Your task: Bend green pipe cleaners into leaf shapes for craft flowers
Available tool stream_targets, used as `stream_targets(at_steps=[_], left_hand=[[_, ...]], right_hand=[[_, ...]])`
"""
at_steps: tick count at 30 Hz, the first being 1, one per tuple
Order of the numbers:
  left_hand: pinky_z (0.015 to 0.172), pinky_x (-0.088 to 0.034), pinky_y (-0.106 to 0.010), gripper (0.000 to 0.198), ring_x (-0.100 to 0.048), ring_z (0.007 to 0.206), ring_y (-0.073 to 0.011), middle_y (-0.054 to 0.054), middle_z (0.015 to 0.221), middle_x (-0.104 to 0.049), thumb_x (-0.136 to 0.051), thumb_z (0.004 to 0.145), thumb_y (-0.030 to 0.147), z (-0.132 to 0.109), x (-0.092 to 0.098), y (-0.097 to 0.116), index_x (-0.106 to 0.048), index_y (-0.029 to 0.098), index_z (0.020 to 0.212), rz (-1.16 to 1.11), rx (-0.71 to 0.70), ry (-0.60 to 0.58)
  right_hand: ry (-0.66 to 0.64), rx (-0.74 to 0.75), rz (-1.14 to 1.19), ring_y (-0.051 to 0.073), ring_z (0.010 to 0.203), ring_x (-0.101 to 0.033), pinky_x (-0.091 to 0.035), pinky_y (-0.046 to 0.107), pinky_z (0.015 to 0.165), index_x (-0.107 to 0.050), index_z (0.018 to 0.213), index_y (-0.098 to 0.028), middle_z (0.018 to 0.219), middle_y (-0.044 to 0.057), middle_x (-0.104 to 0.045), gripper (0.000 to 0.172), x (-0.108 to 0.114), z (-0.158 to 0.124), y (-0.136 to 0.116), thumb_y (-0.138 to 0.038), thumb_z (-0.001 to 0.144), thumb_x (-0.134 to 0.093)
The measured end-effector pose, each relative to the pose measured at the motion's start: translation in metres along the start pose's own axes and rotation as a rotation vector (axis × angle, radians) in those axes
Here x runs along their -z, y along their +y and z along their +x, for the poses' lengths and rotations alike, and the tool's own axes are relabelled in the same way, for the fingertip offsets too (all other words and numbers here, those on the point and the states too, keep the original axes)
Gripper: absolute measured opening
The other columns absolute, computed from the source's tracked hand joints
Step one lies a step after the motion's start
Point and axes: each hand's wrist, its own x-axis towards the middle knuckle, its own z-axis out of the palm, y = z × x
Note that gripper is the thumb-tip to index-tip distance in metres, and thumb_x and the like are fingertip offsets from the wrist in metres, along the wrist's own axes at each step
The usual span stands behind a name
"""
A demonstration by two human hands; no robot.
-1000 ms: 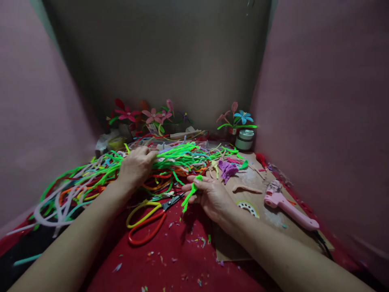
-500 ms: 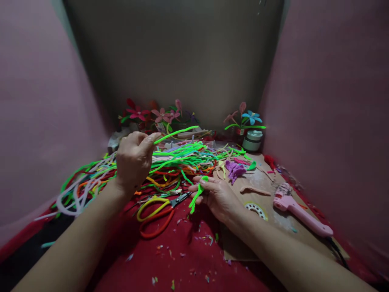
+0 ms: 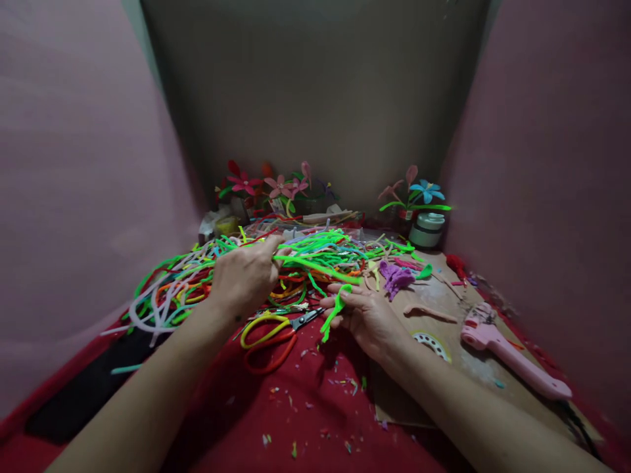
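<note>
My left hand is closed on one end of a bright green pipe cleaner, which points right across the heap. Between the thumb and fingers of my right hand is a small green pipe-cleaner leaf, its rounded end up and its twisted stem hanging down. Just left of that hand lie scissors with one yellow and one red handle, blades toward the leaf. Behind both hands spreads a heap of coloured pipe cleaners.
On a brown board at right are a pink glue gun, purple petals and a white perforated ring. A lidded jar and pipe-cleaner flowers stand at the back. Scraps dot the red cloth.
My left hand has come down and right, its green pipe cleaner swinging from pointing up to slanting down toward my right hand. The whole view has shifted slightly; the right hand keeps the leaf.
</note>
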Motion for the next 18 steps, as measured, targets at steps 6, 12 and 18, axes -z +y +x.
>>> stream_targets(at_steps=[6,12,18], left_hand=[[0.056,-0.039,-0.029,0.034,-0.063,0.082,-0.0251,-0.008,0.098,-0.067,-0.041,0.081,0.035,0.005,-0.019,-0.009,-0.057,0.027,0.11,-0.031,-0.045,-0.295],[0.05,-0.036,-0.028,0.027,-0.062,0.075,-0.0242,-0.009,0.088,-0.065,-0.038,0.078,0.02,0.01,-0.017,-0.014,-0.064,0.021,0.087,0.072,-0.056,-0.235],[0.056,-0.038,-0.03,0.023,-0.059,0.072,-0.0233,-0.009,0.085,-0.062,-0.042,0.077,0.021,0.036,0.025,-0.016,-0.063,0.019,0.088,0.093,0.066,-0.078]], right_hand=[[-0.01,-0.005,-0.011,0.015,0.05,-0.061,-0.048,0.021,0.042,-0.06,0.077,-0.01,0.063,0.01,-0.068,0.007,0.001,0.001,0.001,-0.008,0.073,-0.055],[-0.007,0.01,-0.023,0.015,0.051,-0.061,-0.049,0.022,0.043,-0.059,0.079,-0.01,0.066,0.011,-0.068,0.008,0.001,0.001,0.0,-0.008,0.073,-0.053],[0.007,-0.02,-0.044,0.015,0.052,-0.061,-0.048,0.021,0.042,-0.058,0.093,-0.006,0.067,0.012,-0.068,0.02,0.0,0.0,-0.001,-0.007,0.075,-0.052]])
